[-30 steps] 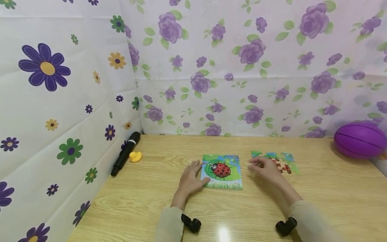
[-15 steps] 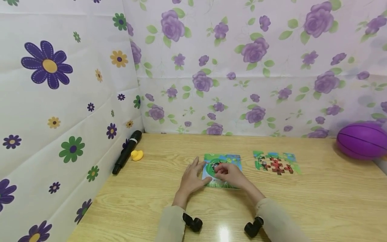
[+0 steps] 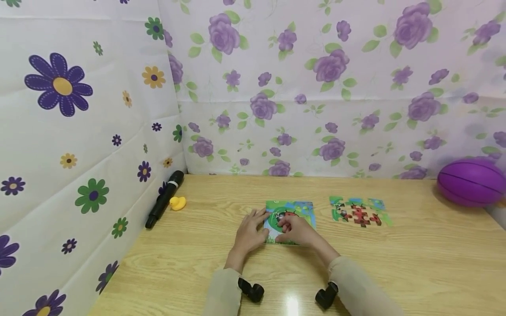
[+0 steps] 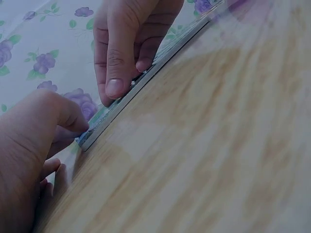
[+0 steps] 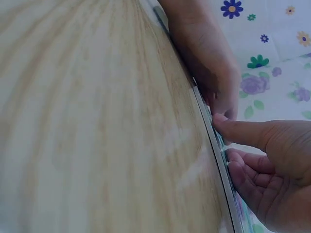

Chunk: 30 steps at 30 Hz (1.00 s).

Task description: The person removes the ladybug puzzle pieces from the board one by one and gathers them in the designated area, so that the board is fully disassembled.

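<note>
A ladybug puzzle board [image 3: 306, 206] lies flat on the table; its thin edge [image 4: 109, 117] shows in the left wrist view. My left hand [image 3: 249, 232] rests at the board's left side, fingertips and thumb against that edge. Over the board's middle is my right hand [image 3: 298, 230], fingers bent down onto the picture and thumb near its front edge. In the right wrist view this thumb [image 5: 243, 132] stands apart from the bent fingers [image 5: 252, 172], and no piece shows between them. Part of the ladybug is hidden under the right hand. Several loose puzzle pieces [image 3: 359, 215] lie to the right.
At the far left, a black microphone [image 3: 164, 199] lies along the patterned wall, with a yellow toy duck [image 3: 178, 203] beside it. A purple ball [image 3: 470, 182] sits at the back right. Flowered cloth [image 3: 276, 87] hangs behind the wooden table [image 3: 178, 263].
My right hand has moved left from the loose pieces onto the board, and its thumb has since parted from the fingers. My left hand has stayed at the board's left side.
</note>
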{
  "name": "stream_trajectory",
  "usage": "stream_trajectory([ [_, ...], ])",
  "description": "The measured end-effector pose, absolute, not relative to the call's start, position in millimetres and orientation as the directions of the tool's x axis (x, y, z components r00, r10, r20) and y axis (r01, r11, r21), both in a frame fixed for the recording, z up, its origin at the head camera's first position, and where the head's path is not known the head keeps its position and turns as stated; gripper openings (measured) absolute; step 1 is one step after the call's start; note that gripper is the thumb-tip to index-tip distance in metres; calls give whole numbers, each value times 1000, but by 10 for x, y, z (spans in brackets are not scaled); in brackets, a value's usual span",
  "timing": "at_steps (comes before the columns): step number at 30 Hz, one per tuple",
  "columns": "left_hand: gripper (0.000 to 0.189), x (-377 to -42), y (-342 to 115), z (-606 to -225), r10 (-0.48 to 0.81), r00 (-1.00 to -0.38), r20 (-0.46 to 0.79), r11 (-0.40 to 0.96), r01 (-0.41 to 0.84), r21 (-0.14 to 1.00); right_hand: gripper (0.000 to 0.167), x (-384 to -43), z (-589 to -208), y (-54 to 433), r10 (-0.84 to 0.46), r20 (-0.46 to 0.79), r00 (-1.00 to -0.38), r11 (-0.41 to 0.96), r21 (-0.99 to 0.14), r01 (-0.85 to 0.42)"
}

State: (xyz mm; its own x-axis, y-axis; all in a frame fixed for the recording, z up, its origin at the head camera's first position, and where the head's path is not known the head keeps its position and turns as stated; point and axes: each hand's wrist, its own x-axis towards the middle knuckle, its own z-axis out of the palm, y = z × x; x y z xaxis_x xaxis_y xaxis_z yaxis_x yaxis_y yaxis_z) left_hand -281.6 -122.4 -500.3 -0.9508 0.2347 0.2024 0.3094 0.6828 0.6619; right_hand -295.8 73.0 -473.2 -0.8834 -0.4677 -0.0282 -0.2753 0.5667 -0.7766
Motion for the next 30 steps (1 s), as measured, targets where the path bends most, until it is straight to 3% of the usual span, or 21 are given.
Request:
stream_trajectory([
  [12,53,-2808,-1236,-4988,232,-954,189,677,298,673,39,-2932,-4709,683,-460,-21,-887,598,-746,-293],
  [24,54,-2830,-1223,-4992,230,-955,188,680,296,671,37,-2943,-4731,696,-410,-31,-912,533,-819,-212],
  [30,53,-2823,-1235,-4999,225,-956,187,681,291,672,27,-2939,-4797,723,-422,1,-907,423,-884,-198],
])
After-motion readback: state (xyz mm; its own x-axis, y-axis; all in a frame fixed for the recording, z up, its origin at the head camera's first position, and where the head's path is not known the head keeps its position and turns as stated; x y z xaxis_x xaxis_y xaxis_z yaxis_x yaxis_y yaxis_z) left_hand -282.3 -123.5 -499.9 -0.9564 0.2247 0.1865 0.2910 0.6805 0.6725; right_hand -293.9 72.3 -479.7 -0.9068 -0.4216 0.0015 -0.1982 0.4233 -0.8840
